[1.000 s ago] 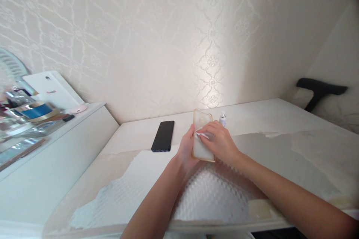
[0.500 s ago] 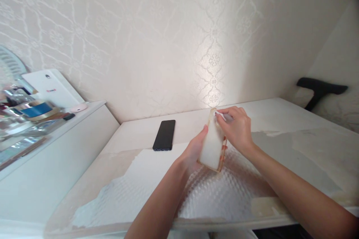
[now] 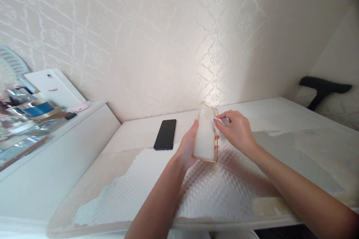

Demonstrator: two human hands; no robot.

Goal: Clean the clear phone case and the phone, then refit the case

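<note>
My left hand (image 3: 188, 145) is wrapped round a clear, yellowed phone case (image 3: 204, 138), its thumb along the left edge and its fingertips showing at the right edge. The case is held tilted above the table, with its inner face towards me. My right hand (image 3: 237, 127) pinches a small white wipe (image 3: 217, 120) against the upper right edge of the case. Most of the wipe is hidden by the fingers. To the left of my hands a black smartphone (image 3: 165, 134) lies flat, screen up.
The white table (image 3: 117, 134) has torn, peeling covering with a bumpy light patch (image 3: 215, 198) below my hands. At left, a white cabinet (image 3: 56, 171) bears a white box (image 3: 56, 87), a roll of tape (image 3: 39, 109) and clutter. A black T-shaped handle (image 3: 322, 86) stands at right.
The phone case has shifted left and slightly up in my left hand and stands more upright. My right hand's pinch has moved from the case's top edge down to its right edge.
</note>
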